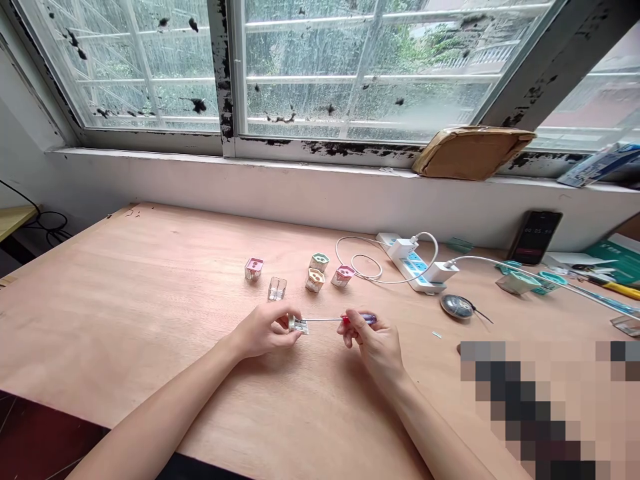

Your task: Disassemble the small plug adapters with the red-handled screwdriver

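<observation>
My left hand (265,328) pinches a small clear plug piece (300,325) with metal parts showing in it. In my right hand (377,343) is a screwdriver (325,319) with a red and dark see-through handle; its thin shaft lies level and its tip meets the piece at my left fingers. Just beyond my left hand stands a clear plastic shell (277,289). Farther back are small clear-sided plugs: one with a dark pink top (254,268), a green-topped one (319,261), an orange-topped one (315,280) and another pink one (343,275).
A white power strip (417,270) with chargers and looped white cable lies at the back right. Near it are a computer mouse (457,307), teal-topped pieces (520,281), a leaning phone (535,237) and a yellow-handled tool (620,287). A blurred patch covers the lower right.
</observation>
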Demonstrator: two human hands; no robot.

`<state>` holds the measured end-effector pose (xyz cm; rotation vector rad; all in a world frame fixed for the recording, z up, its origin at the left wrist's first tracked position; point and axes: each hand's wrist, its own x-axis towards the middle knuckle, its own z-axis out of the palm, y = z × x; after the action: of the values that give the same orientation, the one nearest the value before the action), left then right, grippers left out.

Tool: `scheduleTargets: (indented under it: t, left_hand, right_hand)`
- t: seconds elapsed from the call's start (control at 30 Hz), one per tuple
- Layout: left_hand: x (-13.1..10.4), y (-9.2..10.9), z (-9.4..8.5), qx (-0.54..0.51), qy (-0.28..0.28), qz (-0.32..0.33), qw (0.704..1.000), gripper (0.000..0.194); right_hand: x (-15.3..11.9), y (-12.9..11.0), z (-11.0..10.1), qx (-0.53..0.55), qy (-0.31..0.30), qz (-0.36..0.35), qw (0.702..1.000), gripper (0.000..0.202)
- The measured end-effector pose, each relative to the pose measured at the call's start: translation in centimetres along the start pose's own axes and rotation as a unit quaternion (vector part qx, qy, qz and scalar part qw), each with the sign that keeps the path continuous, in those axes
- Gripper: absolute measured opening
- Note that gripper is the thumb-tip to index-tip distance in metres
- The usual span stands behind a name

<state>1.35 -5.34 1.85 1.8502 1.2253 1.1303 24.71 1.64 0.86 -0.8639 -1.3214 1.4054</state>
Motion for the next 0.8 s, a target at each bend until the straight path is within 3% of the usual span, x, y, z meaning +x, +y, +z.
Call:
scheduleTargets:
  t: [0.8]
  left_hand:
    - [0.25, 0.13, -0.21, 0.022, 0.026, 0.067, 0.997, 0.010]
  right_hand:
    - [0.20, -0.28, -0.30, 0.026, 0.023, -0.004, 0.999, 0.044]
